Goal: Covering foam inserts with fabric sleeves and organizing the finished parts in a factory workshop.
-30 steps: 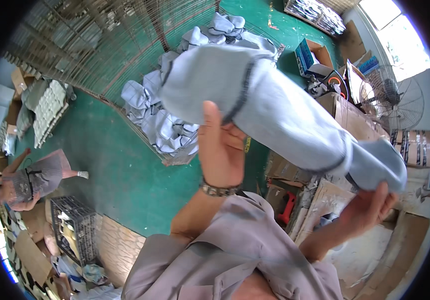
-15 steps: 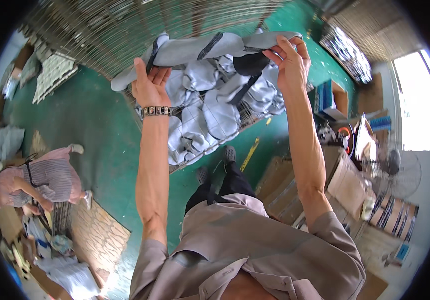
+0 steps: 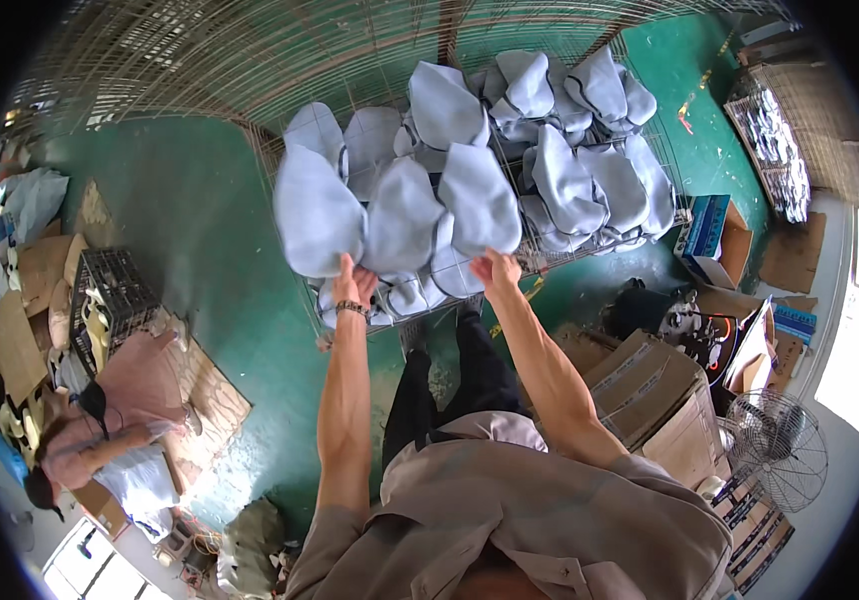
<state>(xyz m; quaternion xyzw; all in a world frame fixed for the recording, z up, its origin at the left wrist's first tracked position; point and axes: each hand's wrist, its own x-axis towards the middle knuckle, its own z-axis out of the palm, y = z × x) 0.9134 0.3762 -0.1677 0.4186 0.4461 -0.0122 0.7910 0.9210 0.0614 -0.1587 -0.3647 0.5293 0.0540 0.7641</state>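
Both arms reach forward over a wire rack (image 3: 590,255) heaped with pale grey fabric pieces (image 3: 570,180). My left hand (image 3: 352,283), a beaded bracelet on its wrist, grips the lower edge of a rounded grey fabric piece (image 3: 317,212) at the left end of the heap. My right hand (image 3: 495,269) holds the lower edge of another grey piece (image 3: 477,205) beside it. The two held pieces hang side by side at the near edge of the pile, over several more.
A person in pink (image 3: 115,425) crouches at the lower left beside a black crate (image 3: 110,295) and flattened cardboard. Cardboard boxes (image 3: 655,390), a blue box (image 3: 707,228) and a floor fan (image 3: 775,450) stand at the right. The floor is green (image 3: 200,220).
The view has swung down onto the rack. The large grey piece held up a second ago is down on the heap, and both hands have come closer together at its near edge.
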